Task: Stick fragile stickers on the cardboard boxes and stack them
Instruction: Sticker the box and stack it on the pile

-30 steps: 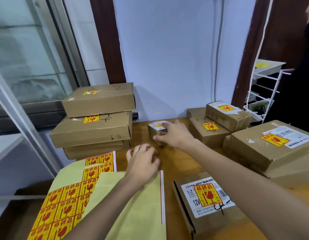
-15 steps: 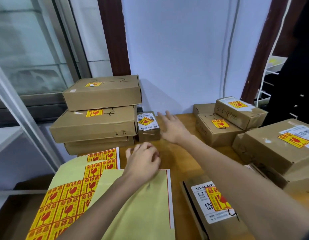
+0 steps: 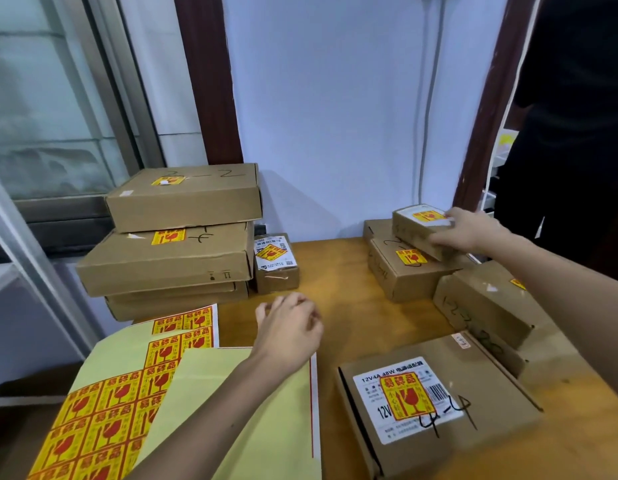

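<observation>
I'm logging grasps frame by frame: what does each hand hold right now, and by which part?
The right hand grips the small stickered box by its right end, atop the right-hand stack. The left hand holds nothing, fingers loosely curled.

Wooden counter [image 3: 338, 271] against a pale wall. Directly on it: far left, a stack of flat boxes [image 3: 169, 268]; just beside the stack, a small labelled box [image 3: 276, 266]; near left, sticker sheets [image 3: 134, 386] overhanging the edge; near centre-right, a box marked 4-4 [image 3: 439, 403]; right side, more brown boxes [image 3: 480, 303], some stacked, most stickered.
</observation>
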